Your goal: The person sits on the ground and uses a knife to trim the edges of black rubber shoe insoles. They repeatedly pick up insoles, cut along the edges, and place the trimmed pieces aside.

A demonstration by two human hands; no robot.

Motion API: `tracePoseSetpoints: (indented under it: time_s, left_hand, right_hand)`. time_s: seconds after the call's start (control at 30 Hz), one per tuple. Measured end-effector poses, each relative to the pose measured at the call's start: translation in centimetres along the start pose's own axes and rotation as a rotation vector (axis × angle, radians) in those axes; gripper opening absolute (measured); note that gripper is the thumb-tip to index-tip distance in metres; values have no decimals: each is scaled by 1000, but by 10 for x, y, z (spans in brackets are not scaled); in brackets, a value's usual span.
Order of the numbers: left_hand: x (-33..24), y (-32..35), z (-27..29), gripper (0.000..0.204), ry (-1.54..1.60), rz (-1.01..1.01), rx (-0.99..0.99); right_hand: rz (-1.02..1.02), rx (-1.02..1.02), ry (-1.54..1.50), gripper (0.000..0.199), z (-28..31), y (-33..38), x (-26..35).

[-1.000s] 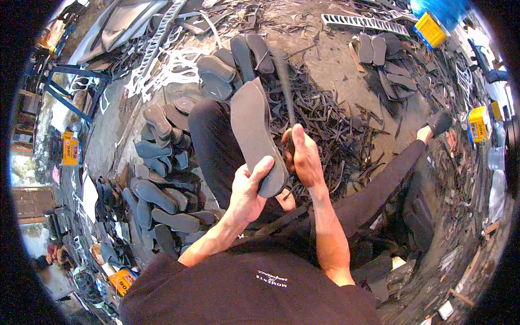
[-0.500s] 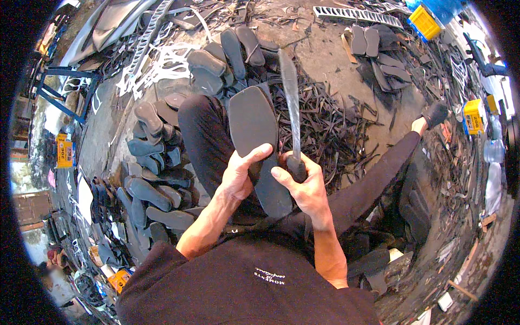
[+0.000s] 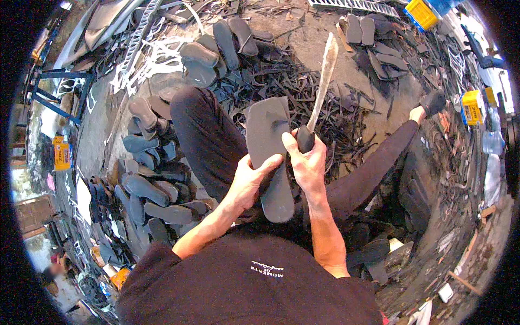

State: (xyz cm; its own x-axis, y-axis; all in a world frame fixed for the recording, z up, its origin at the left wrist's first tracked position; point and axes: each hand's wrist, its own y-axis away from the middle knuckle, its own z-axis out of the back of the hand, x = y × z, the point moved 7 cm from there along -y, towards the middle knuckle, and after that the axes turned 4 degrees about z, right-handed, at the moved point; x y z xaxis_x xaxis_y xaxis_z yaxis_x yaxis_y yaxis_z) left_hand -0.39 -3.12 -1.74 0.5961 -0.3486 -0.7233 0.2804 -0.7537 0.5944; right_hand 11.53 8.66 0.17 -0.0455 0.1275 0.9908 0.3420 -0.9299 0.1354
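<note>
My left hand [image 3: 250, 181] is closed round the waist of a dark grey shoe sole [image 3: 267, 127], its thumb lying across the upper face. The sole stands lengthwise above my lap, wide end away from me. In my right hand [image 3: 310, 164] is a long-bladed knife [image 3: 324, 76], gripped by its black handle. Its blade points away and slightly right, apart from the sole. My right thumb rests at or against the sole's right edge. Part of the left fingers is hidden behind the sole.
Dark offcut strips [image 3: 341, 130] are heaped beyond my hands. Stacked soles [image 3: 145, 189] lie along the left, with further soles [image 3: 227, 43] at the far side and a small group [image 3: 362, 30] far right. My bent left knee [image 3: 189, 108] and outstretched right leg [image 3: 374, 162] frame the work.
The knife blade has swung from leaning slightly left to leaning right. The sole has shifted right and a little nearer, and my right hand has moved slightly farther away. Both grips hold.
</note>
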Motion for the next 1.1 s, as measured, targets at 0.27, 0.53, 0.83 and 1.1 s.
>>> tracePoseSetpoints:
  time_s: [0.27,0.53,0.83,1.1]
  left_hand:
    - [-58,5,21,51,-21,-14,-337]
    - [-71,31,-17,51,-108,113,-134]
    - [-37,39,-46,39,-178,-46,-16]
    - [-35,18,-34,39,-83,-163,12]
  right_hand:
    - [139,220,299,49,7,58,16]
    - [177,134,515,54,34,91,0]
    - [15,-15,138,55,20,-10,28]
    - [25,52,-71,35,13,19,50]
